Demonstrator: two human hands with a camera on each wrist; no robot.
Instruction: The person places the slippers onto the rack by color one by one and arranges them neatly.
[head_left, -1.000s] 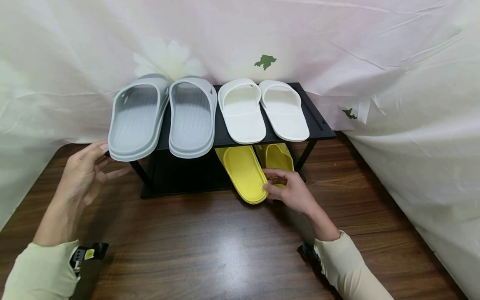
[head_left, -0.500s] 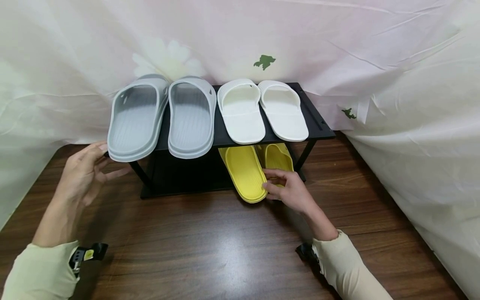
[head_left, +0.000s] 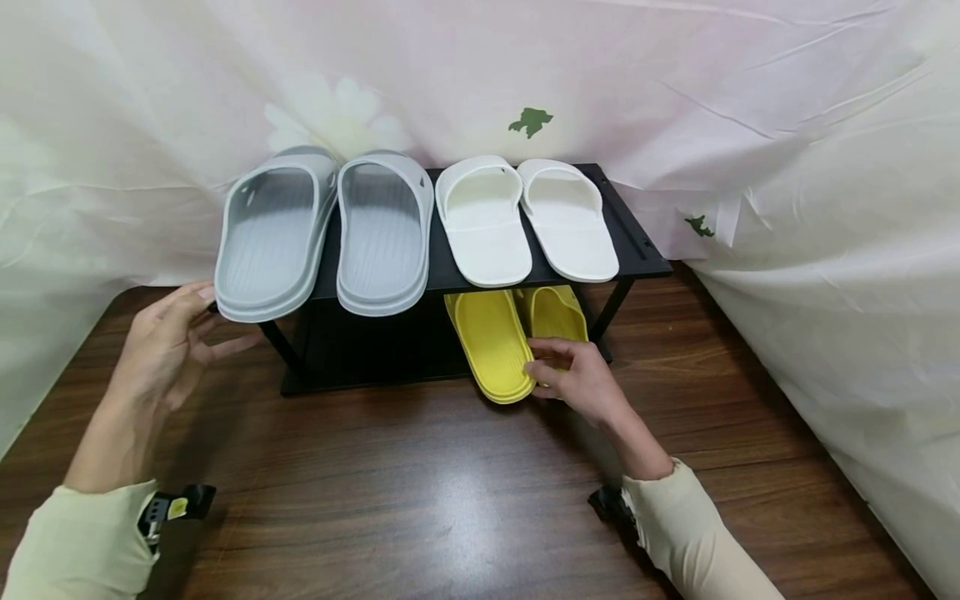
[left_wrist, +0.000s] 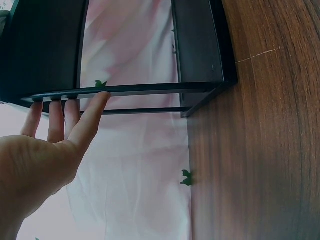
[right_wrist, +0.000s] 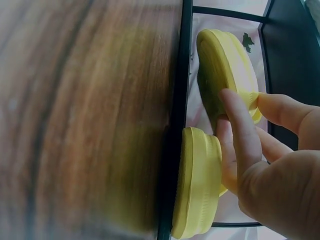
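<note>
In the head view my right hand point(head_left: 577, 375) pinches the right edge of a yellow slipper point(head_left: 491, 346) at its heel, under the upper shelf. The right wrist view shows this slipper point(right_wrist: 225, 70) tilted and raised off the lower shelf, thumb and fingers on opposite sides of it. Its mate, another yellow slipper point(right_wrist: 197, 185), stands on the lower shelf beside my fingers. My left hand point(left_wrist: 45, 162) touches the left end of the black shoe rack point(left_wrist: 150, 90) with extended fingertips, just beside a grey clog point(head_left: 266, 242).
On the upper shelf the grey clog stands beside a second grey clog point(head_left: 382, 237), then two white slides point(head_left: 487, 242). The lower shelf point(head_left: 367, 350) is bare left of the yellow pair. A pale curtain point(head_left: 465, 75) hangs behind, with wooden floor point(head_left: 420, 492) in front.
The yellow slipper in my right hand has swung slightly right towards its mate and moved a little back into the rack. My left hand stays where it was.
</note>
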